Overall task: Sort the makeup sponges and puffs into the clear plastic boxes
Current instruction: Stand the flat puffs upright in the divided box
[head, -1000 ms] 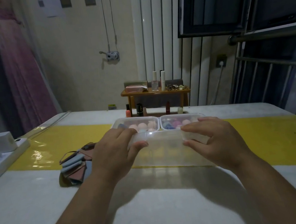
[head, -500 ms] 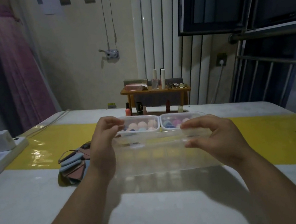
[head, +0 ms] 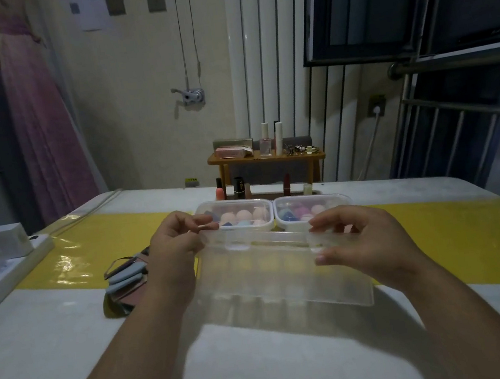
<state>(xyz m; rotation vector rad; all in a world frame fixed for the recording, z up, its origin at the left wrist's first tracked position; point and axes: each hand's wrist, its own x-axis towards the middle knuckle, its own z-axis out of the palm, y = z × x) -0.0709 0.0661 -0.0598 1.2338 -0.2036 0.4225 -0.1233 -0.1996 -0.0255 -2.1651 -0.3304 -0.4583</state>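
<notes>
A long clear plastic box [head: 278,268] is tilted up on the table in front of me. My left hand [head: 173,247] pinches its upper left corner. At the upper right edge my right hand [head: 357,239] grips it between fingers and thumb. Behind it stand two smaller clear boxes: the left one [head: 213,208] holds peach and blue sponges, the right one [head: 336,201] blue and pink sponges. A stack of flat blue and brown puffs [head: 127,281] lies left of my left wrist.
A white power strip with chargers [head: 1,263] sits at the left table edge. Lipsticks and small bottles [head: 239,187] stand behind the boxes, under a small wooden shelf [head: 265,157]. A yellow strip [head: 455,235] crosses the white table.
Both hands have lifted the far edge of the long clear box, tipping it up toward me. My left hand shifted from lying over the box to pinching its corner.
</notes>
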